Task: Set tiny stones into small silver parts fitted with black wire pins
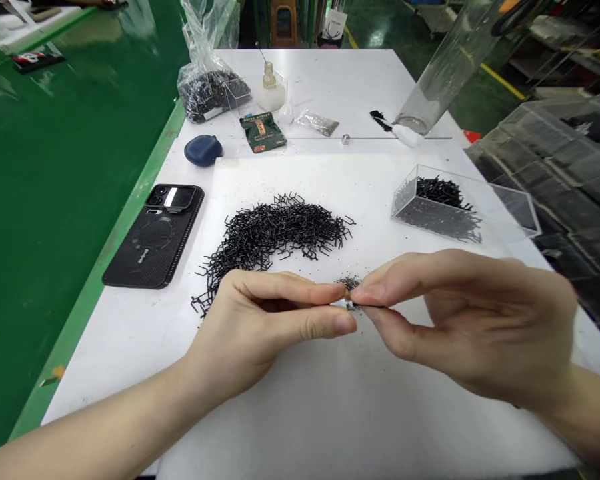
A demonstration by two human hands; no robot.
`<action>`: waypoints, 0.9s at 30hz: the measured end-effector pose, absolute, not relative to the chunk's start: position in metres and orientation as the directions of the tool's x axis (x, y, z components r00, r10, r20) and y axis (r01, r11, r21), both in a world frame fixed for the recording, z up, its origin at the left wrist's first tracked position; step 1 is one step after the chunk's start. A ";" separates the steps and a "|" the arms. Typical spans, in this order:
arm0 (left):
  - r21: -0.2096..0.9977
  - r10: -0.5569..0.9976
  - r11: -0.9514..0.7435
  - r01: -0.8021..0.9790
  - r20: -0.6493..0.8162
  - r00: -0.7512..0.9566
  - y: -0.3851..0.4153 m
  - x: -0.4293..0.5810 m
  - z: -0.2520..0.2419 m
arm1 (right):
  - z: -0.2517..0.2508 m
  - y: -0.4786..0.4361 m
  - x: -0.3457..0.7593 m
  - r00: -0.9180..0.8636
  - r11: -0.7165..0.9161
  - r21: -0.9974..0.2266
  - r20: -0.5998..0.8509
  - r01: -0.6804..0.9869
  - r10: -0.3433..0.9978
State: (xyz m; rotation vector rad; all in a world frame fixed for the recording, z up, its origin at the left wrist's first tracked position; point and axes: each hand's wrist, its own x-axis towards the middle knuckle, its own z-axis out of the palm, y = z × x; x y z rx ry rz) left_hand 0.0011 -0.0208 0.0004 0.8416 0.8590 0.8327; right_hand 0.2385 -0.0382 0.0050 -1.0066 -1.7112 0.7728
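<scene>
Flanking black pieces — phone, clear box.

Left hand: 1 small silvery piece, pinched | Right hand: 1 thin dark piece, pinched | Heap of bent black pieces: 1 | Clear box: 1, black pieces inside | Phone: 1, back up
</scene>
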 end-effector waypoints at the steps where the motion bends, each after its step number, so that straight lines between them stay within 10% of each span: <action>1: 0.869 0.866 0.417 -0.266 -0.290 0.408 -0.021 0.001 0.000 | 0.005 -0.038 0.238 -0.194 0.457 -0.850 0.418 0.261 0.887; 27: 0.869 0.897 0.352 -0.347 -0.208 0.390 -0.020 0.004 -0.001 | -0.008 -0.029 0.237 -0.208 0.668 -0.713 0.635 0.213 0.744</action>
